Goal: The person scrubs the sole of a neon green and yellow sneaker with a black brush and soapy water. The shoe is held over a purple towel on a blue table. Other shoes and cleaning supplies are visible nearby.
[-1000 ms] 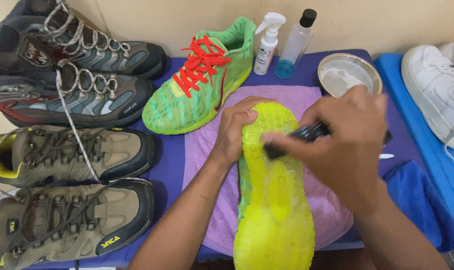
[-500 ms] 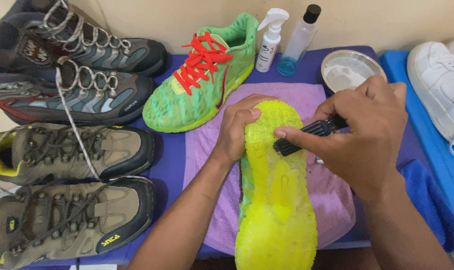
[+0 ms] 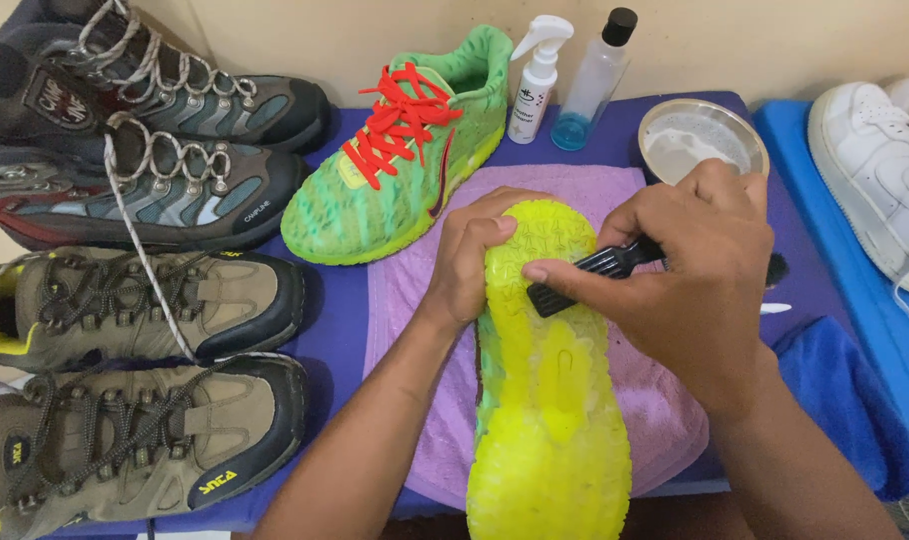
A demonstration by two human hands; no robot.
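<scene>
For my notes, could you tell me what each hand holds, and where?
Left hand grips the upturned green shoe at its toe; right hand holds a black brush by its handle.

Single head cam, sitting above the work and looking steeply down and forward toward the back wall [image 3: 775,40]. It's running close: forearms are entering from the bottom edge, the purple towel [image 3: 415,300] is filling centre frame, and boots [image 3: 135,300] left and a white shoe [image 3: 875,170] right are getting cropped.
</scene>
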